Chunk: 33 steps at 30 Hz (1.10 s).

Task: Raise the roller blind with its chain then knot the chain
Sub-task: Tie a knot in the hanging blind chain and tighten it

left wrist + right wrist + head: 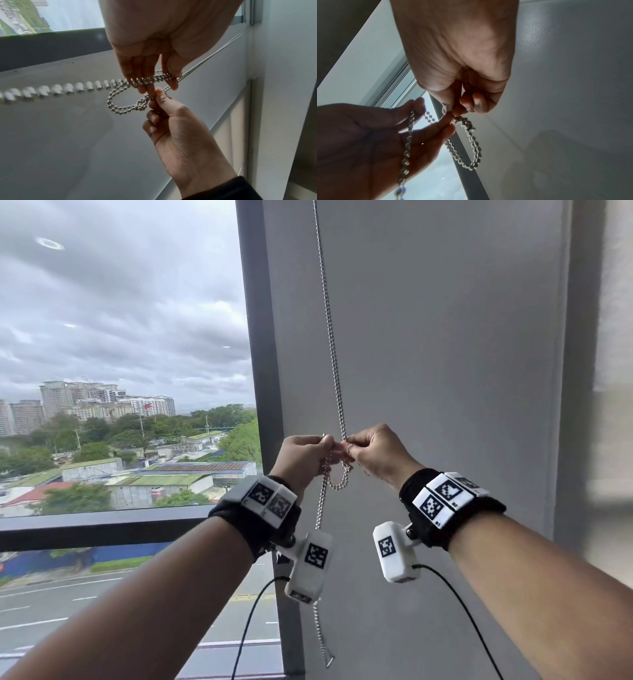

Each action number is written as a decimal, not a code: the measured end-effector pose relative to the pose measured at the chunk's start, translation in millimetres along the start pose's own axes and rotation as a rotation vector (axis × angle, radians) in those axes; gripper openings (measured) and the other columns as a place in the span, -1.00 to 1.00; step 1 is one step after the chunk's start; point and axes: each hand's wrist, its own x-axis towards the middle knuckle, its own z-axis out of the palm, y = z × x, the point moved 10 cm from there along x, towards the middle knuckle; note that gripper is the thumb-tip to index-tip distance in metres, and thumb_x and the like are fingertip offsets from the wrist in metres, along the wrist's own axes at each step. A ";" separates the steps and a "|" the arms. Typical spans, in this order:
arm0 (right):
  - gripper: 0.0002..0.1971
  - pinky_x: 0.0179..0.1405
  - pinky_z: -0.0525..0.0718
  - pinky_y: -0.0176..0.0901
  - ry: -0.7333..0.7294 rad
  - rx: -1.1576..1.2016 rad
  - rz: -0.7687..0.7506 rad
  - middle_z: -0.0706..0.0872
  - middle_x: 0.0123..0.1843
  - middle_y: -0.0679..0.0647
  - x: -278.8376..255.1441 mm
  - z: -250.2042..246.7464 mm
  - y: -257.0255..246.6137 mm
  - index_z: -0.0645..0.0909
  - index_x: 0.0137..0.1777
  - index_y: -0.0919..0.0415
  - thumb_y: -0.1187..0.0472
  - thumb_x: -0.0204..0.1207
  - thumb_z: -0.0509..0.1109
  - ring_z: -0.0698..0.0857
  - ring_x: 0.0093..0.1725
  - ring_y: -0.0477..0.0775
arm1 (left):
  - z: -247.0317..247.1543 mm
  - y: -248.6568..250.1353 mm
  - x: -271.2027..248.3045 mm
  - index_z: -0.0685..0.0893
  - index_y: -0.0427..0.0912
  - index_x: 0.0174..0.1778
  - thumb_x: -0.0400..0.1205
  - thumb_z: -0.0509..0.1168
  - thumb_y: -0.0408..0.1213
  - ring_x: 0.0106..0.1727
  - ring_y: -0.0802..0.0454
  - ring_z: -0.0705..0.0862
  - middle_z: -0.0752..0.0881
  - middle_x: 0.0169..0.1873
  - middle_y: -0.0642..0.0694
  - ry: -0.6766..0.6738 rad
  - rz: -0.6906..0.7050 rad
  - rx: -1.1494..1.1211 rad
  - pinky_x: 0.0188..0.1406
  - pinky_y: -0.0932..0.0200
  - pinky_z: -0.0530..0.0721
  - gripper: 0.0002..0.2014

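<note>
A silver ball chain [334, 364] hangs down the grey wall panel [445, 337] right of the window. At chest height both hands meet on it. My left hand [330, 445] pinches a doubled stretch of chain [147, 80] between thumb and fingers. My right hand [349, 448] pinches the chain just beside it, thumb against forefinger [452, 112]. Between the hands a small doubled loop [337, 484] sags; it also shows in the wrist views [111, 106] [476, 151]. The chain's tail [323, 642] dangles below my left wrist. No blind shows over the glass.
The dark window frame [263, 354] runs upright just left of the chain, with a horizontal bar [102, 529] lower down. Uncovered glass [120, 320] shows sky and buildings. Black camera cables [246, 628] hang under both wrists.
</note>
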 end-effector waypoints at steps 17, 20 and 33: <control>-0.80 -0.11 0.80 0.12 -0.066 0.341 0.173 0.81 -0.21 0.27 -18.0 12.0 -0.4 0.73 0.09 0.43 0.36 0.63 0.29 0.80 -0.25 0.24 | 16.8 27.8 6.4 0.77 -0.24 -0.27 0.59 0.31 -0.26 -0.56 0.19 0.62 0.70 -0.43 -0.08 0.147 0.039 0.073 -0.50 0.38 0.57 -0.80; -0.74 -0.31 0.78 0.03 -0.191 0.548 0.245 0.75 -0.16 0.39 -27.9 24.0 -7.2 0.67 0.08 0.49 0.32 0.70 0.20 0.72 -0.33 0.24 | 18.4 24.6 14.3 0.74 -0.26 -0.30 0.60 0.31 -0.28 -0.36 -0.07 0.66 0.70 -0.37 -0.19 0.086 -0.004 -0.048 -0.26 0.15 0.68 -0.79; -0.79 -0.47 0.50 -0.20 -0.048 0.118 -0.028 0.57 -0.48 -0.01 5.1 -19.2 -30.6 0.68 -0.20 0.21 0.35 0.64 0.30 0.49 -0.49 -0.04 | 4.2 19.0 17.5 0.63 -0.31 -0.04 0.50 0.12 -0.73 -0.35 -0.27 0.79 0.74 -0.30 -0.22 -0.040 0.046 -0.206 -0.42 -0.07 0.78 -0.69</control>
